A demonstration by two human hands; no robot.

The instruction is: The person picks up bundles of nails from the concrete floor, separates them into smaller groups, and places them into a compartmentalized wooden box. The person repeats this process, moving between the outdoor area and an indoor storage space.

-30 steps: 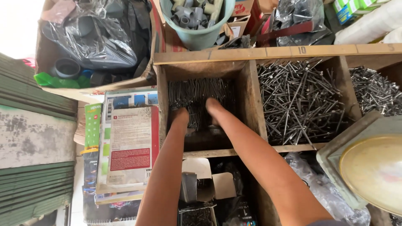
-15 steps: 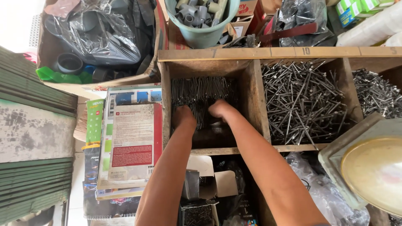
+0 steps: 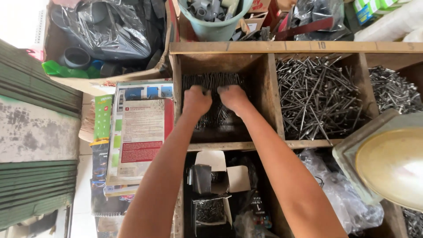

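Dull dark metal nails (image 3: pixel 216 99) fill a compartment of a worn, matt, rough wooden tray (image 3: pixel 269 88). Brighter grey steel nails (image 3: pixel 317 97) glint in the next compartment. A crinkled glossy black plastic bag (image 3: pixel 110 31) sits in a cardboard box. Printed paper leaflets (image 3: pixel 139 136) look slightly glossy. A smooth matt teal plastic bucket (image 3: pixel 211 28) holds grey plastic pipe fittings.

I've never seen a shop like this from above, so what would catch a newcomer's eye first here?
Two bare arms reach into a wooden compartment, the left hand and right hand buried in a neat bundle of dark nails. To the right, a bin of loose silvery nails lies tangled. At the lower right sits a shiny brass pan.
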